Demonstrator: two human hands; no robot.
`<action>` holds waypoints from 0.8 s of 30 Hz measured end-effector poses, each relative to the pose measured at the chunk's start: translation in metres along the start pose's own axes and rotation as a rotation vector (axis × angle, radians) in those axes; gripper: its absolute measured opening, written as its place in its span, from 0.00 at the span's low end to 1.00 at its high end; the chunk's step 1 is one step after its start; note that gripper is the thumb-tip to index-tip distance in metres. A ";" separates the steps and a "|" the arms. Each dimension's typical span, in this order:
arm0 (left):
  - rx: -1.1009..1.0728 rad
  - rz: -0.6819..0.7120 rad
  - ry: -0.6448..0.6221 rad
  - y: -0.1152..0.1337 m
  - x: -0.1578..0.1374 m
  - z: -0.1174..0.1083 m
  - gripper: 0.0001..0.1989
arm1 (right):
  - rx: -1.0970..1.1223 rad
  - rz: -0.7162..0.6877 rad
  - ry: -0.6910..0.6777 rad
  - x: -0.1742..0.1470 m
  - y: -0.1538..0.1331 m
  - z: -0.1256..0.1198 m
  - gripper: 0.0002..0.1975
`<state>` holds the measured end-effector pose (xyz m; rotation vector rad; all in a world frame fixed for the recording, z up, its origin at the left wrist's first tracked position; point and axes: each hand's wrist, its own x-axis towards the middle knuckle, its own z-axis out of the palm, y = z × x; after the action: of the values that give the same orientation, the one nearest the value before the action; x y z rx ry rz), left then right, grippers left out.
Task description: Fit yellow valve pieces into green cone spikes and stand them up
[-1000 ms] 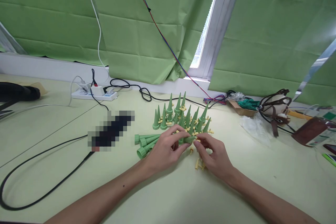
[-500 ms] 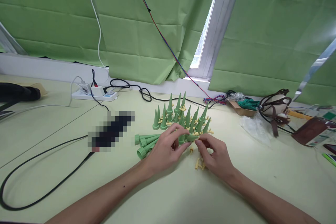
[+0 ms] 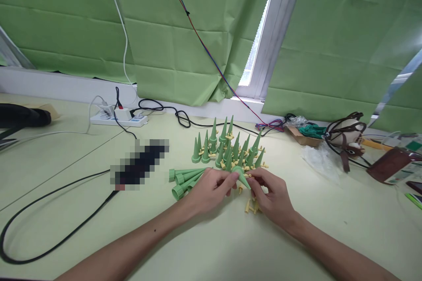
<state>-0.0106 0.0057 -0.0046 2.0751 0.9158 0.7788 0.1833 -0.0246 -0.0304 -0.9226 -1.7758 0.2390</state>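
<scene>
My left hand (image 3: 212, 189) is closed on a green plastic watering spike (image 3: 242, 177), held tilted with its point down to the right. My right hand (image 3: 270, 191) is pinched beside the spike's tip; a small yellow valve (image 3: 249, 175) shows at its fingertips. Beyond both hands stand several upright green spikes (image 3: 206, 149) with yellow valves at their sides. Left of my left hand, several bare green spikes (image 3: 186, 174) lie on their sides, their wide capped ends facing left. Loose yellow valves (image 3: 248, 206) lie on the table below my right fingers, partly hidden.
A power strip (image 3: 118, 118) with plugs and black cables stands at the back left. A blurred dark device (image 3: 140, 164) with a cable lies left. At right are a cardboard box (image 3: 303, 136), clear plastic wrap (image 3: 318, 162) and a dark red case (image 3: 395, 164).
The spike in my left hand has turned from lying nearly level to pointing down right. My left fingers have shifted lower around it. My right hand has barely moved.
</scene>
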 end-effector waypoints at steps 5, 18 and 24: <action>-0.084 -0.066 -0.027 0.000 -0.001 0.000 0.32 | -0.004 -0.010 -0.015 0.000 -0.001 -0.001 0.07; -0.046 -0.040 -0.041 -0.006 0.000 -0.002 0.26 | -0.028 -0.021 -0.043 -0.001 0.005 -0.002 0.07; 0.026 0.006 -0.009 -0.006 0.001 -0.002 0.23 | -0.041 -0.031 -0.043 -0.001 0.004 -0.003 0.07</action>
<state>-0.0138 0.0102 -0.0083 2.1038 0.9198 0.7641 0.1878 -0.0231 -0.0318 -0.9246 -1.8387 0.2046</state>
